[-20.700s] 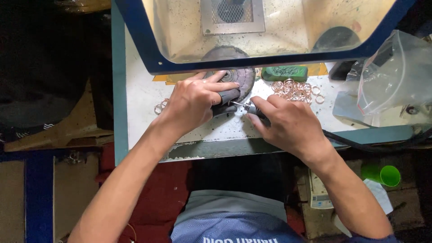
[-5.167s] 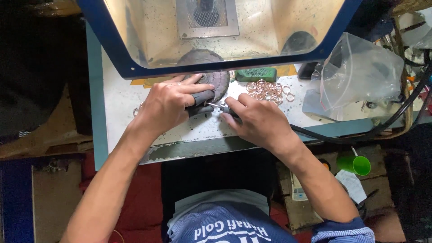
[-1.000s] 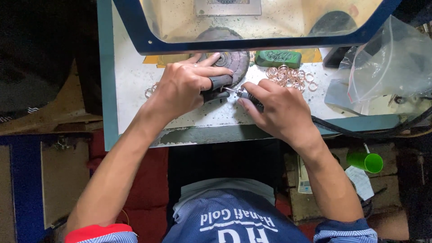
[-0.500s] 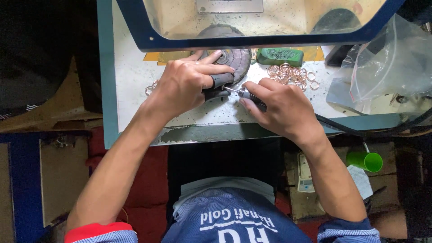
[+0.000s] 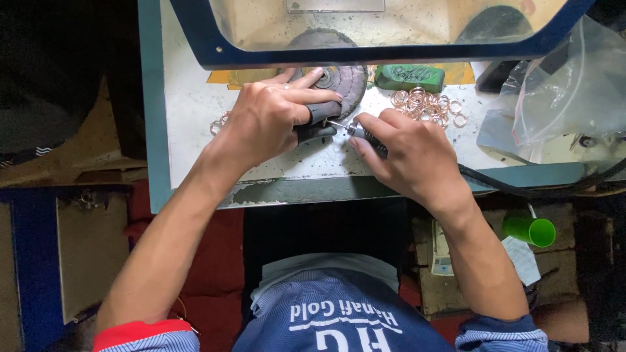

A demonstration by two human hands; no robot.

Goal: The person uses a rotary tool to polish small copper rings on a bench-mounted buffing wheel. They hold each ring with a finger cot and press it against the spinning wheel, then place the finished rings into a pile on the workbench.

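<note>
Now left hand (image 5: 270, 124) wrapped tight round dark grey cylindrical holder (image 5: 316, 120), fingers closed on it, pinned low on white scuffed tabletop (image 5: 189, 117). Right hand (image 5: 407, 153) pinched shut like a pen hold round slim metal rotary handpiece (image 5: 365, 133), black cable (image 5: 508, 189) trailing off to the right. Fine tip meeting the holder's end between both hands; workpiece itself too small to make out.

To do it well, judging by this: keep both wrists braced on the tabletop, light pressure at the tip, turn the holder w/ left fingers rather than moving the tool, keep cable slack so no tug on the right hand.

Around: round grey cloth buffing wheel (image 5: 339, 81) just behind left knuckles, touching or nearly so. Green rectangular compound bar (image 5: 409, 77) beside it. Pile of small pale metal rings (image 5: 427, 105) near right hand, a few more rings (image 5: 218, 122) left of left hand. Clear plastic zip bag (image 5: 561, 98) far right. Blue-framed clear shield (image 5: 391, 29) overhead, limits room upward. Green plastic cup (image 5: 529, 230) below tabletop edge. Ring pile & wheel are the closest things to knock.
</note>
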